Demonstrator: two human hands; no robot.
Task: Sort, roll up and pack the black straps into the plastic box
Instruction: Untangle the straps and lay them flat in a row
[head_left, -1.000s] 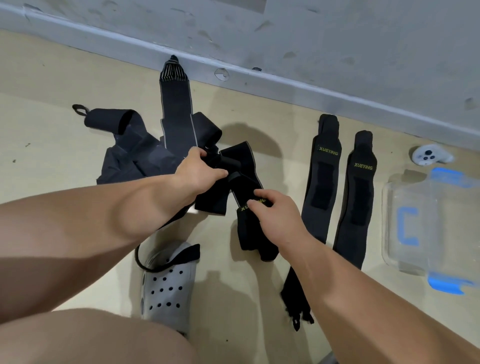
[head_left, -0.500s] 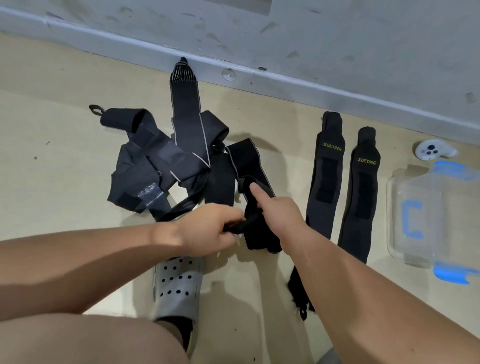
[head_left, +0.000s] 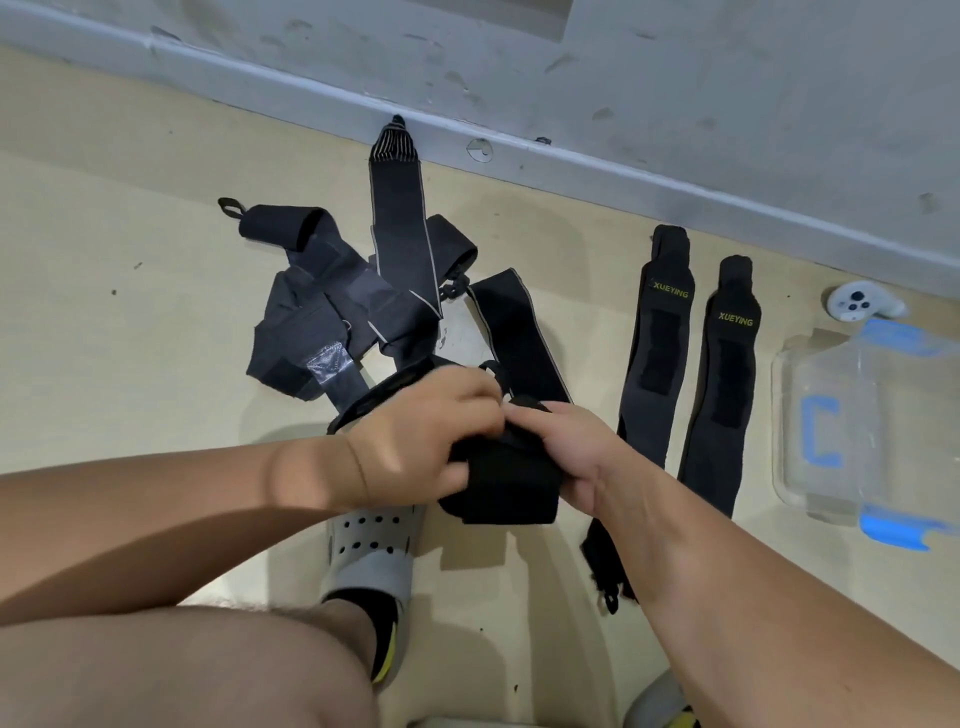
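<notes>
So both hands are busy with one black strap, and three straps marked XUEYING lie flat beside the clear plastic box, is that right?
Not quite: the head view shows two XUEYING straps, not three, lying flat side by side beside the plastic box. The rest holds: the left hand and right hand both grip one black strap.

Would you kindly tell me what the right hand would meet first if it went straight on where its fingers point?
Probably the left hand: the right hand points up-left across the black strap both hold, fingertips almost meeting the left's; depth is unclear.
</notes>
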